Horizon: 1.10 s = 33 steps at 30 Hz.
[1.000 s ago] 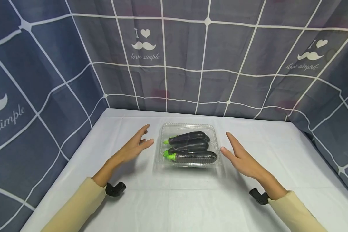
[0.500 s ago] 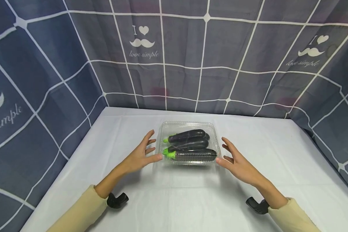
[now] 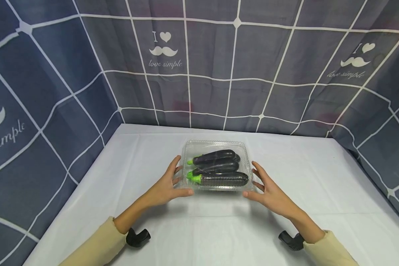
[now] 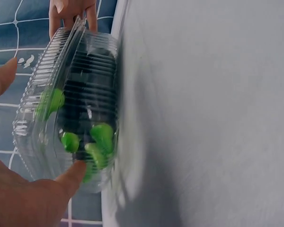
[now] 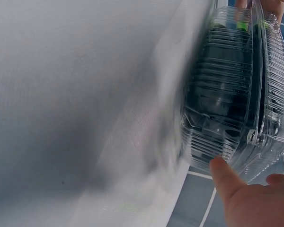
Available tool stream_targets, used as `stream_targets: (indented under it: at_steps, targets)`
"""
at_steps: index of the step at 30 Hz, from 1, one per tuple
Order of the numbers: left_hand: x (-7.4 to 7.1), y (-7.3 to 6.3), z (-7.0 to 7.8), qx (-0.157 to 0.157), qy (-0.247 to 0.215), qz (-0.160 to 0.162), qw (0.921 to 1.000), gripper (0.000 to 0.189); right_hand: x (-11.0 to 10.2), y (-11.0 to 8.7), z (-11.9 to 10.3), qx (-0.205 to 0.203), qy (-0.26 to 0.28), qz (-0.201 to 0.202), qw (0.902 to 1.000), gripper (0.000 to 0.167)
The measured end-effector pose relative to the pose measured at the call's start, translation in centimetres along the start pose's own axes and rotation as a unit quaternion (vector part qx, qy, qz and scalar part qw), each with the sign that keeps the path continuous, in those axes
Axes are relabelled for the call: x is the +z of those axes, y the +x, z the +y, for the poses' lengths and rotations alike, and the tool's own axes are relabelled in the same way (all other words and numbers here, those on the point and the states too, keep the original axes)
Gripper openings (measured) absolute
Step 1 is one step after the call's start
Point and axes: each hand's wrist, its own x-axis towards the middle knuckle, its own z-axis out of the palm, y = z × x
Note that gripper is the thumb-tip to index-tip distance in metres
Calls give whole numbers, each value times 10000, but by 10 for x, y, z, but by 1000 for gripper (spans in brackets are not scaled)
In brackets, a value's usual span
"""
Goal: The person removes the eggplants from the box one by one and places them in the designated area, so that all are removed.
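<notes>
A clear plastic clamshell box [image 3: 189,147] sits on the white cloth, its lid closed over several dark eggplants [image 3: 224,179] with bright green stems. At its left side my left hand [image 3: 162,190] is spread, thumb pointing inward by the near left corner. In the left wrist view that thumb [image 4: 73,177] is right at the box's ribbed wall, near the stems. My right hand [image 3: 274,195] mirrors it on the right side, fingers along the edge. The right wrist view has its thumb tip [image 5: 218,164] at the ribbed wall near a lower corner.
White cloth [image 3: 216,236] covers the table. Dark grey-blue curtains [image 3: 209,96] with white grid lines stand behind it and along both sides. A black wrist camera mount [image 3: 137,238] sits on the left wrist, another mount [image 3: 292,240] on the right.
Both hands, first apart from the box at its sides, have come inward and toward the near edge, thumbs now by the front corners. The box stays in about the same place.
</notes>
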Motion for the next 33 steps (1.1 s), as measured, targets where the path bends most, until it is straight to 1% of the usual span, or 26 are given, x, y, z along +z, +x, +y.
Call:
stream_targets:
  at_steps: [7,15,20,26,29,33]
  targets:
    - [4,3,-2,-36,24,72,10000,116,2,3,2,-144,168,-17,9998,101]
    - [8,4,-2,154,49,203,9997,117,1,6,1,-233,224,17,9995,102]
    - [9,5,-3,88,-39,322,9994,115,1,8,3,-260,254,33,9993,102]
    - [11,7,-4,-119,-130,521,9985,110,2,8,5,-261,236,61,9994,101]
    - [12,8,-5,-150,-195,548,9982,110,3,9,6,-270,201,87,9994,100]
    - [14,9,-6,-153,-169,554,9982,111,4,10,8,-288,213,93,9993,100]
